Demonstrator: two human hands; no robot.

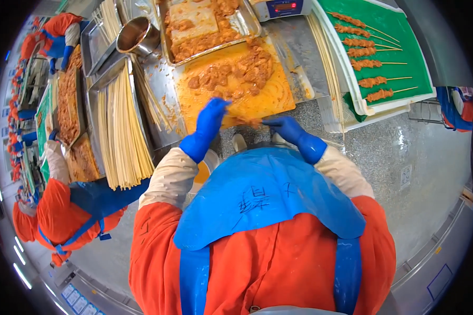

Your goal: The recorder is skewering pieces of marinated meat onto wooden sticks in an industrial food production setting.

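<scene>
My right hand (297, 135), in a blue glove, is closed at the near edge of the orange cutting board (276, 105). Its fingertips meet a blurred strip of orange marinated meat (248, 122), seemingly on a skewer, with a thin stick end (333, 143) showing past the glove. To the left, my left hand (210, 126), also gloved, is raised over the board's near left part with its fingers drawn together. Whatever lies in those fingers is smeared and hidden. A heap of marinated meat pieces (255, 68) lies on the board just beyond both hands.
Beyond the board stands a metal tray of meat (194, 50); left are a steel pot (138, 37) and a tray of bare sticks (122, 126). Finished skewers (372, 82) lie on a green-lined tray (399, 39) at right, near a scale (284, 7). A co-worker (71, 210) stands left.
</scene>
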